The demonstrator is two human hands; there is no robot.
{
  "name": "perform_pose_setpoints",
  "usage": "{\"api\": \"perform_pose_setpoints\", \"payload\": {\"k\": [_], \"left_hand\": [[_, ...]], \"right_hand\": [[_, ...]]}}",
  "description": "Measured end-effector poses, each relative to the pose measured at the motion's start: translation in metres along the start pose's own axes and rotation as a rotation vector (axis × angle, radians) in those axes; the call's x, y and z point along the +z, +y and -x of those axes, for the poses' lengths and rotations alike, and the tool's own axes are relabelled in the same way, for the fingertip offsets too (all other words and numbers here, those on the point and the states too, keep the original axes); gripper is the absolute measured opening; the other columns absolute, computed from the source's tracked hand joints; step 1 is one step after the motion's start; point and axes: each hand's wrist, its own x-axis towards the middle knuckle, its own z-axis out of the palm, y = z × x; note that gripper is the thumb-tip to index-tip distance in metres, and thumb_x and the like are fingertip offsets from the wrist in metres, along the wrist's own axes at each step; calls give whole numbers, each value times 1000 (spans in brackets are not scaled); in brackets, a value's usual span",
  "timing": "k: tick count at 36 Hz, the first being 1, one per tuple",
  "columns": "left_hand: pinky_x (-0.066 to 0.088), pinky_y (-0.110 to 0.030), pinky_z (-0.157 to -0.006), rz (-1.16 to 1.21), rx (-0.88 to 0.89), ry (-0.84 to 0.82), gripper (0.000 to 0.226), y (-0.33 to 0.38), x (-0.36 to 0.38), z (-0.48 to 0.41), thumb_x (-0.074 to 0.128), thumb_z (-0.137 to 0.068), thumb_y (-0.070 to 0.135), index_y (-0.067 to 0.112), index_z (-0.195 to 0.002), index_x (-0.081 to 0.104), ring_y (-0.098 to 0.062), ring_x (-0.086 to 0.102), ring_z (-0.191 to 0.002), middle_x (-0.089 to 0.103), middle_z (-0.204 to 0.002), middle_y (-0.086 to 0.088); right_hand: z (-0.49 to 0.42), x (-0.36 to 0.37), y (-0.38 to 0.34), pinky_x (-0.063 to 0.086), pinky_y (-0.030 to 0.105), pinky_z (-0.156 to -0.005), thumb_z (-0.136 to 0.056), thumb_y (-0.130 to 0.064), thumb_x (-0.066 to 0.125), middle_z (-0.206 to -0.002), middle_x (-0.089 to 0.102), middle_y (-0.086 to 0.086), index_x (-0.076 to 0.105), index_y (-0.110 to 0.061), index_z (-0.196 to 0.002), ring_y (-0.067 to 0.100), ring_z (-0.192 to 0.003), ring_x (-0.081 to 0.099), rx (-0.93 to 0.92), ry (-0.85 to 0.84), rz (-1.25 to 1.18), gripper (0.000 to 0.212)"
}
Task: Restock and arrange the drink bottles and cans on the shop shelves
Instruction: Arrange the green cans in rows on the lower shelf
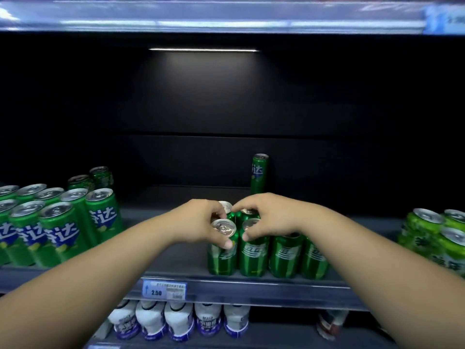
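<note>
Surroundings first: a big block of green cans [60, 230] with blue-and-white lettering is packed onto the left end of the shelf [176, 258], well apart from the hands. A bunch of lime-green cans [432, 235] is seen at the far right edge. One slim green can [259, 172] is stood upright by itself at the back, just behind the hands, against the dark back wall. A lit light strip [203, 49] is mounted under the upper shelf [226, 21]. A blue price tag [164, 289] reading 2.50 is clipped to the front rail, and a row of white bottles [180, 321] with blue labels is lined up on the shelf below. Something red-labelled further right is too blurry to be made out.

The tops of the two right-hand cans in the middle row are partly blocked by the right wrist.

Now the middle: a front row of four green cans is stood near the shelf's front edge, with at least two more tucked right behind. The front-left can [222, 258] is gripped around its rim by the left hand [201, 220], thumb at the front and fingers curled over the back. The second can [253, 258], right beside it, is gripped at the top the same way by the right hand [266, 215]. Both are upright, bottoms level with the rest of the row.
</note>
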Motion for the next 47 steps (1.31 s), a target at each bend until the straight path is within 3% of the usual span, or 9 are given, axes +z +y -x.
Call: {"api": "perform_pose_setpoints", "payload": {"k": [6, 12, 21, 24, 27, 34, 38, 43, 47], "left_hand": [[61, -43, -71, 295, -52, 7, 62, -9, -15, -3, 89, -44, 55, 27, -96, 69, -15, 65, -77, 66, -100, -7], [53, -31, -76, -56, 45, 12, 49, -1, -5, -4, 92, -58, 39, 29, -99, 68, -9, 64, -82, 67, -87, 11], [58, -37, -86, 205, 90, 1, 51, -20, 1, -6, 92, -60, 5, 15, -103, 68, -12, 70, -92, 72, -100, 3], [58, -28, -82, 140, 116, 18, 53, -24, -11, -3, 93, -61, 12, 18, -107, 66, -8, 68, -92, 65, -105, 5], [49, -8, -75, -10, 119, 36, 53, -33, -40, 5, 91, -66, 21, 19, -112, 66, -2, 62, -91, 63, -104, 9], [54, -27, -85, -227, -128, 138, 42, -99, -123, 38, 86, -71, 40, 32, -106, 66, 1, 63, -88, 66, -96, 17], [50, -26, -76, -389, -246, 212, 38, -145, -161, 56, 82, -73, 46, 32, -104, 66, -1, 60, -83, 64, -89, 17], [53, -31, -82, -448, -346, 242, 34, -202, -192, 64, 80, -77, 44, 29, -104, 65, -10, 61, -89, 65, -96, 11], [52, -29, -77, -468, -375, 217, 29, -237, -207, 57, 79, -78, 43, 29, -100, 66, -9, 61, -85, 64, -92, 12]], "right_hand": [[4, 2, 0, 42, 29, -107, -77, -42, 82, -146, 50, -12, 50, -35, -144, 8, -131, 49, -39, 31, 31, 74], [1, 7, -1, 43, 35, -107, -75, -43, 84, -144, 51, -10, 52, -32, -142, 10, -130, 48, -93, 37, 84, 75], [-9, 6, -8, 44, 25, -84, -71, -37, 87, -117, 57, -15, 59, -31, -122, 6, -103, 52, -123, 73, 59, 59], [-16, 2, -14, 39, 15, -81, -72, -36, 87, -118, 55, -19, 59, -30, -126, 1, -104, 51, -139, 68, 34, 61], [-29, -3, -25, 49, 25, -91, -72, -39, 85, -120, 59, -18, 61, -33, -124, 2, -104, 56, -145, 48, 25, 58], [-79, -11, -60, 47, 28, -95, -78, -39, 82, -136, 56, -8, 57, -28, -135, 10, -112, 56, -179, 36, 95, 63], [-120, -8, -79, 47, 29, -95, -78, -42, 81, -138, 57, -7, 56, -31, -134, 12, -115, 56, -190, 13, 130, 62], [-176, 0, -105, 43, 25, -89, -77, -42, 81, -133, 60, -4, 57, -29, -133, 12, -109, 56, -205, 12, 159, 62], [-225, 9, -123, 46, 29, -97, -79, -46, 78, -139, 56, -2, 52, -26, -139, 18, -119, 56, -208, -19, 179, 68]]}}
